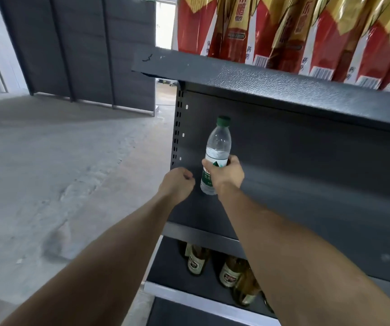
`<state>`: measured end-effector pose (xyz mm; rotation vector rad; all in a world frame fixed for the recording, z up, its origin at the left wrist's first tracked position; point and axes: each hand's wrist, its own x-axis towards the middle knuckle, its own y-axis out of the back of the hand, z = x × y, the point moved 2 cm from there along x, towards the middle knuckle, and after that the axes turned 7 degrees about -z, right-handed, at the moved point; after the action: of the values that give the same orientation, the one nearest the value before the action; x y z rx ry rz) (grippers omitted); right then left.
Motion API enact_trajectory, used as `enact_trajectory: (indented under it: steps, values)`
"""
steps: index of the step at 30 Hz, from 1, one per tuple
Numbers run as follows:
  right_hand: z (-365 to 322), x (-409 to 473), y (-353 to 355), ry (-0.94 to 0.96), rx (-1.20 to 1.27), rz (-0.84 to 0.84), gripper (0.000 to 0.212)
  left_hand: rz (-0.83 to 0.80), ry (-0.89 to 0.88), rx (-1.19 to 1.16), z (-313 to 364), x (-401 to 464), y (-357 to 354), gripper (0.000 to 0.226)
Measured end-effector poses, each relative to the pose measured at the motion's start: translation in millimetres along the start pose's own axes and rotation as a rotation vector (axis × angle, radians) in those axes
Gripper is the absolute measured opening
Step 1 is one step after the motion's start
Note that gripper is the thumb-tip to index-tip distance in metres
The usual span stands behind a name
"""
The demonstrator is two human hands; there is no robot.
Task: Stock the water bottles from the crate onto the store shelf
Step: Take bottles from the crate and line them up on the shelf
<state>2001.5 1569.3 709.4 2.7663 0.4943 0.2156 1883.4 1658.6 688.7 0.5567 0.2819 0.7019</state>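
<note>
A clear water bottle (217, 147) with a green cap and a green-and-white label stands upright at the left end of the dark grey middle shelf (306, 208). My right hand (227, 174) is wrapped around its lower half, over the label. My left hand (177, 184) is just to the left of the bottle, fingers curled in a loose fist with nothing in it, near the shelf's left upright. The crate is not in view.
The shelf above (271, 90) overhangs the bottle and carries red and gold snack bags (295, 31). Brown glass bottles (230, 271) lie on the shelf below. Grey concrete floor (60, 161) spreads to the left, with another dark shelving unit (83, 48) behind.
</note>
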Motion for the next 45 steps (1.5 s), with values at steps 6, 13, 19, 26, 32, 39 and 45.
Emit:
enact_trajectory:
  steps: [6,13,19,26,32,39,45]
  values:
    - [-2,15,-28,0.017,0.018,0.008,0.053,0.02,0.003,0.005,-14,19,2,0.027]
    - [-5,29,-63,0.024,0.006,0.009,0.051,0.02,0.016,0.017,-30,41,11,0.022]
    - [-1,52,-87,0.056,-0.077,0.02,0.06,0.0,-0.024,0.002,-36,63,7,0.019]
    - [4,72,-99,0.025,-0.063,0.048,0.063,-0.009,-0.01,-0.022,-53,79,6,0.017]
    - [4,81,-105,0.059,-0.13,0.038,0.065,-0.029,0.014,-0.037,-56,84,2,0.022]
    - [-2,76,-103,-0.004,-0.137,-0.041,0.072,-0.029,0.02,-0.021,-52,72,0,0.027]
    - [-7,51,-58,-0.008,-0.128,-0.075,0.098,-0.008,0.03,0.0,-36,43,-7,0.026]
